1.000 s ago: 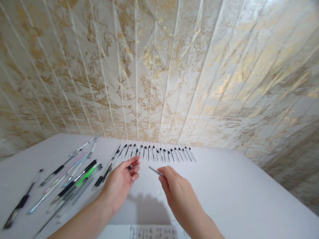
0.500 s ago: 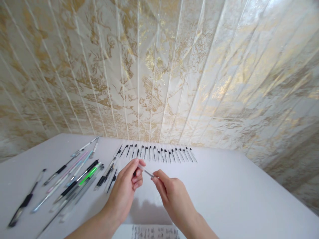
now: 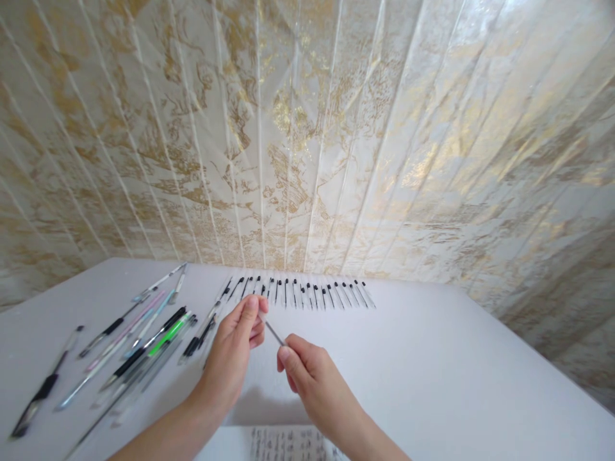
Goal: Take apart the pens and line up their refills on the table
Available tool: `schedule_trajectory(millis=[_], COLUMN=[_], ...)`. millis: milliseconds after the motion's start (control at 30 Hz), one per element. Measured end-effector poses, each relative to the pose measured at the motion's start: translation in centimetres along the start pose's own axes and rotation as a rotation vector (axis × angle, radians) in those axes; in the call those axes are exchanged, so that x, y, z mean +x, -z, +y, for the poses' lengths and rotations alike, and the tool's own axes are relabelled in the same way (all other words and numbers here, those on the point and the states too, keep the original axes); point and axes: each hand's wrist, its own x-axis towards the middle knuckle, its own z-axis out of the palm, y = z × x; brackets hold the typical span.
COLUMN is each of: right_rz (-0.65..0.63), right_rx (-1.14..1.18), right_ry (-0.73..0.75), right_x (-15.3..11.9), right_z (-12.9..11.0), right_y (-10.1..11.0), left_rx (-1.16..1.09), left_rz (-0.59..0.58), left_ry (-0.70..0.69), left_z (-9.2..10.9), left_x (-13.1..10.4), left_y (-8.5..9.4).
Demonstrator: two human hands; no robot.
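Observation:
Above the white table, a thin grey pen refill (image 3: 275, 333) slants between my two hands. My left hand (image 3: 234, 342) pinches its upper end, with the fingers curled and pressed together. At the lower end, the thumb and fingers of my right hand (image 3: 310, 371) are closed round it. Both ends of the refill are hidden by my fingers. Just beyond my hands lies a row of several slim refills (image 3: 315, 296) with black ends, set side by side along the back of the table.
Several pens lie loosely at the left, among them a bright green pen (image 3: 169, 334) and a pen with a black grip (image 3: 47, 387). A sheet with handwriting (image 3: 288, 442) is at the table's near edge. A gold-patterned curtain (image 3: 288, 160) hangs behind the table (image 3: 432, 365).
My hands have shifted slightly left, and my right hand has drawn lower and further from my left. More of the thin refill shows between them. The camera view has shifted slightly.

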Motion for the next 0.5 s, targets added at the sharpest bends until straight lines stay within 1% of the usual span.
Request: schedule_trajectory(millis=[67,100,233,267,333,367,400,467,500], right_rz=[0.010,-0.027,-0.341,-0.382,-0.390,-0.380,-0.366,-0.302,-0.238], right_rx=[0.051,0.115,0.476,0.530,0.562,0.529,0.449,0.132,-0.063], right_ry=[0.003,-0.005,-0.062,-0.068,-0.091,-0.117,-0.138,-0.126,-0.099], right_x=[-0.1,-0.2,-0.5,-0.5,-0.5,-0.6,-0.7,-0.9,-1.0], right_z=[-0.1,-0.3,-1.2,-1.5,-1.8,-2.0,-2.1,-2.5,-2.7], right_y=[-0.2,-0.2,0.2,0.4,1.0,1.3,1.8,2.7,3.2], left_rx=[0.011,0.018,0.049,0.058,0.064,0.053,0.027,-0.071,-0.124], left_rz=[0.017,0.023,-0.005,-0.017,-0.040,-0.040,-0.026,0.047,0.092], left_ry=[-0.019,-0.026,-0.021,-0.016,-0.017,-0.023,-0.033,-0.070,-0.086], left_z=[0.1,0.1,0.4,0.5,0.9,1.1,1.5,2.1,2.4], left_x=[-0.1,-0.2,-0.7,-0.7,-0.6,-0.3,0.0,1.0,1.4], left_y=[0.0,0.0,0.0,0.0,0.2,0.3,0.5,0.9,1.0])
